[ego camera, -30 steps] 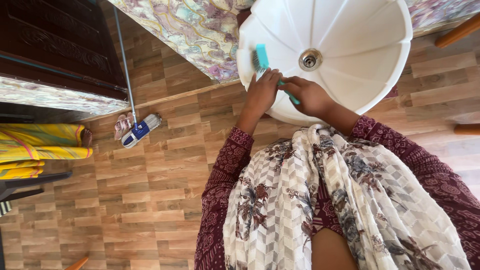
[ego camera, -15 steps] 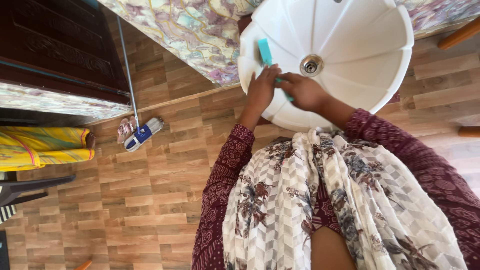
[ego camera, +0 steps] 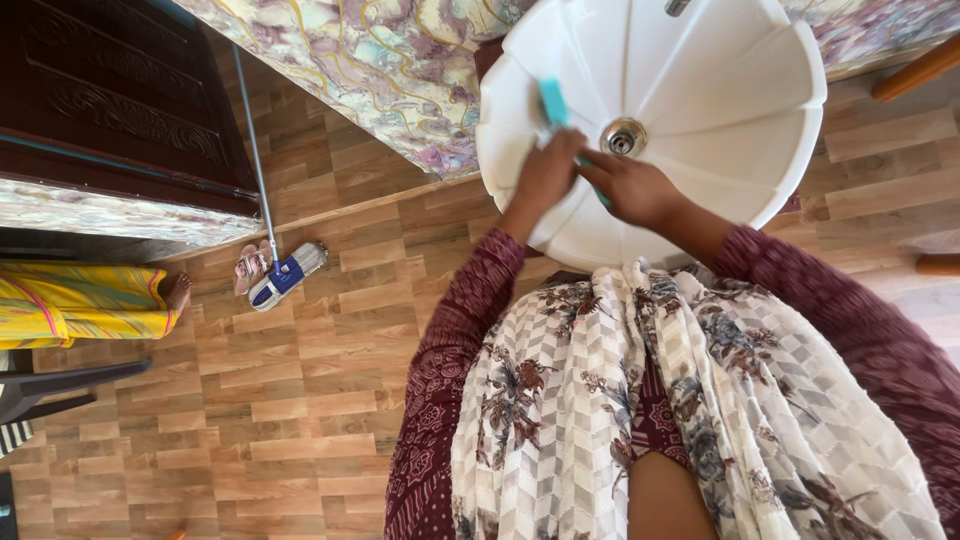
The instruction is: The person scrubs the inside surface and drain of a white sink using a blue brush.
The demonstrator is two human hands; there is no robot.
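My right hand [ego camera: 630,187] has a closed grip on the handle of a teal brush [ego camera: 553,104], and my left hand [ego camera: 547,173] presses on the same brush just beside it (its fingers are bent over the brush). The brush head lies against the inner wall of the white sink [ego camera: 720,110], near the metal drain [ego camera: 622,137]. To the left, a mop [ego camera: 283,268] rests on the wooden floor [ego camera: 300,400].
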